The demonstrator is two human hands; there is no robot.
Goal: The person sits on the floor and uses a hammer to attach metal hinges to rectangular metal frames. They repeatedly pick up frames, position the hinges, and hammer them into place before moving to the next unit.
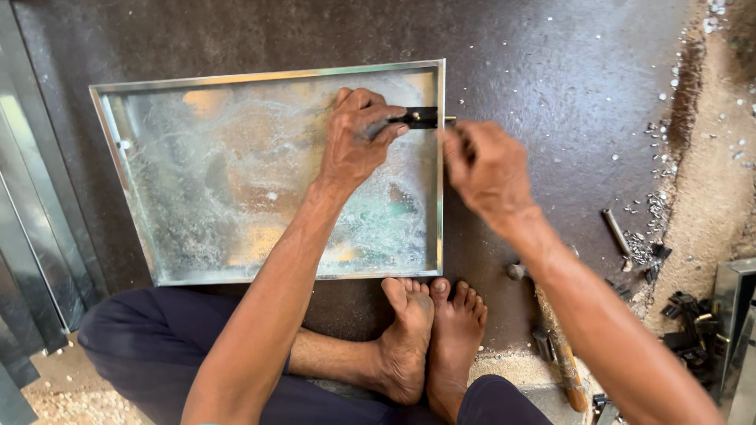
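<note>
A shallow sheet-metal tray [213,77] with raised edges lies flat on the dark floor in front of me. My left hand [356,134] is inside the tray, pinching a small black fitting [419,117] against the inner face of the right wall. My right hand [482,167] is just outside that wall, fingers closed at a thin pin that sticks out through the metal beside the fitting. Whether it grips the pin I cannot tell, as the hand is slightly blurred. My bare feet [431,330] rest just below the tray's near edge.
A hammer [561,354] with a wooden handle lies on the floor by my right leg. Small black fittings [687,324] and metal scraps [647,236] are scattered to the right. Long sheet-metal pieces [31,228] lean along the left side. Another metal part [734,291] stands at the right edge.
</note>
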